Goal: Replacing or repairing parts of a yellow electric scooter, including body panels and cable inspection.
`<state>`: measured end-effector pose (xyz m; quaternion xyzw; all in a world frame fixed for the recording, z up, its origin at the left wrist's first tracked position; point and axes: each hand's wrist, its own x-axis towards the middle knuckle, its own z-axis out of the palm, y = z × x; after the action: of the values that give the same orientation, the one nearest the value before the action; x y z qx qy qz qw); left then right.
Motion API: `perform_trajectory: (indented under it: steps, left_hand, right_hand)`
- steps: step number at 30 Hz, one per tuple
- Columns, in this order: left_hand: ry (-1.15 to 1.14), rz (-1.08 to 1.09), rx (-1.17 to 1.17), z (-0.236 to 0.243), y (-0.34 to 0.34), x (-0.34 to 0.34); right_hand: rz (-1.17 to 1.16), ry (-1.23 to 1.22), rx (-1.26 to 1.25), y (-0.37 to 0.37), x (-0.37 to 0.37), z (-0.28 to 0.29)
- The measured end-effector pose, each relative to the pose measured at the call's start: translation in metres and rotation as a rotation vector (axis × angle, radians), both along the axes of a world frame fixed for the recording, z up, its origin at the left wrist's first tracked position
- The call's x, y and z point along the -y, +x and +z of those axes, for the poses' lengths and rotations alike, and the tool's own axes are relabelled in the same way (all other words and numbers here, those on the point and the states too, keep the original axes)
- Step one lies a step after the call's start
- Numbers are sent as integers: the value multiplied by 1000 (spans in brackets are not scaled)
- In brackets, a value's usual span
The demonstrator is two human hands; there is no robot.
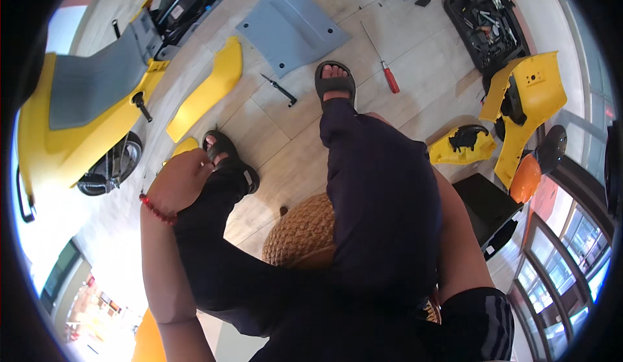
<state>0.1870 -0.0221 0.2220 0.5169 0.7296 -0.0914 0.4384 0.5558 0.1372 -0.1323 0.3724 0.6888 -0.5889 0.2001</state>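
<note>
My left hand point(180, 179), with a red beaded bracelet at its wrist, hangs beside my lower left trouser leg, near my sandaled foot point(227, 151). Its fingers are mostly turned away from view. Just past it shows a small rounded yellow piece point(185, 146); whether the hand touches it I cannot tell. My right forearm point(462, 245) runs along the outside of my right leg, and the hand is hidden behind the knee. On the floor ahead lie a long yellow panel point(209, 89), a grey floor panel point(292, 27), a black-handled tool point(280, 89) and a red-handled screwdriver point(389, 79).
At left stands a yellow scooter point(78, 135) with a grey seat. Back right, a black toolbox point(483, 24) lies open. Yellow body parts point(538, 89) and a yellow cover point(462, 146) lie to the right, near a black box point(488, 203). Beneath me is a woven stool point(298, 235).
</note>
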Motion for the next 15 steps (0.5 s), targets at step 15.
perform_trajectory:
  steps: [15]
  left_hand:
    - [-104, 48, -18, -23, 0, -9]
  right_hand:
    - [-795, -1038, -327, 29, -16, 154]
